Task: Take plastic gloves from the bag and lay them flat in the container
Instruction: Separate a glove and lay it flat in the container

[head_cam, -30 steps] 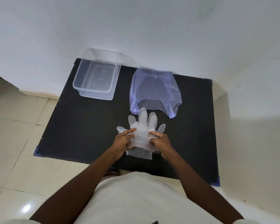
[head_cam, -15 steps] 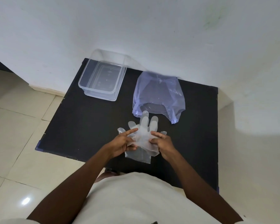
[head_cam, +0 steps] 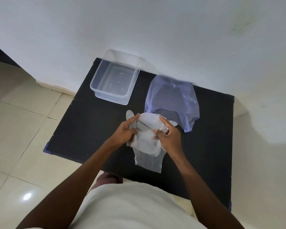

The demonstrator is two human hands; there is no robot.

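Clear plastic gloves (head_cam: 147, 146) hang bunched between both of my hands above the black table (head_cam: 82, 123). My left hand (head_cam: 125, 132) pinches their left side, my right hand (head_cam: 169, 137) grips the right side. The glove fingers fold over at the top; a cuff droops toward me. A bluish plastic bag (head_cam: 172, 100) lies flat just beyond my right hand. The clear rectangular container (head_cam: 114, 81) stands at the table's back left with nothing visible in it.
A white wall runs behind the table and along its right side. Cream floor tiles lie to the left. My white shirt fills the bottom of the view.
The gloves have been lifted off the table and folded over, their fingers no longer spread flat. Both hands have risen with them.
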